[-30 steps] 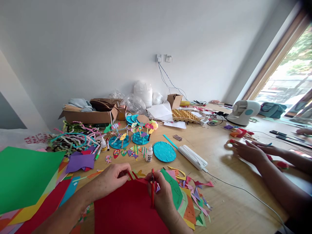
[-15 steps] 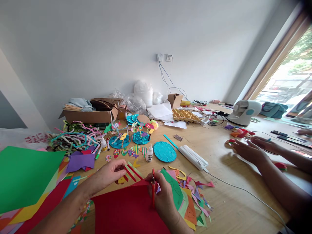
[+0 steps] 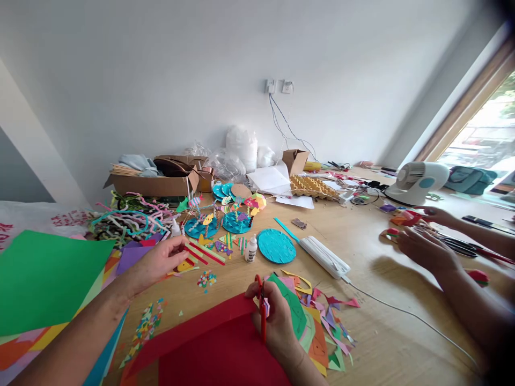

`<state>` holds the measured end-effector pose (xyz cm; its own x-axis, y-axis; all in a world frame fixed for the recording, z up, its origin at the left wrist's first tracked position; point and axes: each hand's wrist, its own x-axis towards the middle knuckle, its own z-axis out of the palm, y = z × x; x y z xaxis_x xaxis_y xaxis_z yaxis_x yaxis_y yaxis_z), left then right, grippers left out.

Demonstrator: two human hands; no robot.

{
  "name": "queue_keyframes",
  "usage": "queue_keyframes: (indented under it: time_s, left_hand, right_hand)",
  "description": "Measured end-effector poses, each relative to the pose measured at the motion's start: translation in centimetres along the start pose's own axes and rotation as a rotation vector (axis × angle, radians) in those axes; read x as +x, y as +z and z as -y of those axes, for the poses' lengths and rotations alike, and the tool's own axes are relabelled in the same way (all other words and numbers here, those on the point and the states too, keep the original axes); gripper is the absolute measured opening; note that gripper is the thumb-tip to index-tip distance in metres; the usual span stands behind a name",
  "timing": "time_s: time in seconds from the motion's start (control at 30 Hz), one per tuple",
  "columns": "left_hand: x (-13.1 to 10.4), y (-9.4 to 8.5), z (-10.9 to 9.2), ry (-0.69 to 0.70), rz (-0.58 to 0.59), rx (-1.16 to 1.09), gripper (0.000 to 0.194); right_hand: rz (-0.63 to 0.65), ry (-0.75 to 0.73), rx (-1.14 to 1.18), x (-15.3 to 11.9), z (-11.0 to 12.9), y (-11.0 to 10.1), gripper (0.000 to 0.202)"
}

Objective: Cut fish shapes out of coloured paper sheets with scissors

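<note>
My left hand [image 3: 164, 254] is pinched on green-and-red striped paper [image 3: 206, 254], just above the table. A small yellow piece [image 3: 185, 265] shows under its fingertips. In my right hand [image 3: 276, 316] are red-handled scissors [image 3: 263, 316], pointing away from the left hand's work. The thumb side of that hand meets the edge of a red paper strip [image 3: 193, 328], which lies over a larger red sheet [image 3: 217, 356]. Small coloured paper dots [image 3: 207, 279] and a scatter of tiny scraps [image 3: 147, 324] lie between my arms.
A white glue bottle [image 3: 251, 250] stands beside a blue disc [image 3: 277, 246]. Behind are blue bases with paper fish [image 3: 237, 221]. A power strip [image 3: 325, 257] and cable lie right of centre. Coloured sheets [image 3: 44, 284] are at left, paper offcuts [image 3: 330, 316] at right. Another person's hands [image 3: 430, 252] work farther right.
My left hand has moved left and away from me with the striped paper, off the red paper. The red strip and paper dots now show. My right hand keeps the scissors.
</note>
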<state>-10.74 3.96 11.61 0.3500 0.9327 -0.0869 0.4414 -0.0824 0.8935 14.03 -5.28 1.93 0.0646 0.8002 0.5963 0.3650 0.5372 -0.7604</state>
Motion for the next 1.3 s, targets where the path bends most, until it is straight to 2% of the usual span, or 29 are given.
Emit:
queue_keyframes:
  time_s: [0.13, 0.3, 0.4, 0.53, 0.67, 0.9, 1.07, 1.3]
  left_hand:
    - [0.5, -1.2, 0.9, -0.032, -0.054, -0.035, 0.024]
    - [1.5, -2.0, 3.4, -0.109, -0.106, -0.066, 0.026]
    - [2.3, -1.2, 5.0, -0.159, -0.061, -0.11, 0.027]
    - [3.9, 0.9, 6.3, -0.223, 0.012, -0.131, 0.017]
    - [5.6, 2.3, 6.8, -0.272, 0.018, -0.091, 0.024]
    - [7.8, 3.6, 7.5, -0.357, -0.021, 0.012, 0.028]
    - [8.3, 4.2, 7.4, -0.405, -0.075, 0.135, 0.03]
    - [7.7, 4.7, 6.8, -0.444, -0.129, 0.281, 0.031]
  right_hand:
    - [-0.007, -0.005, 0.013, 0.2, 0.0, -0.1, 0.032]
    - [-0.021, -0.039, -0.039, 0.1, 0.1, -0.1, 0.029]
    - [-0.022, -0.038, -0.062, 0.0, 0.0, 0.1, 0.025]
    - [-0.011, -0.042, -0.073, 0.0, -0.2, 0.1, 0.026]
    - [0.001, -0.04, -0.083, 0.1, -0.4, -0.1, 0.03]
    - [0.068, -0.023, -0.085, -0.3, -1.4, -0.2, 0.036]
    - [0.118, -0.031, -0.101, -0.8, -2.4, -0.3, 0.036]
    - [0.15, -0.016, -0.145, -0.7, -2.4, -0.4, 0.035]
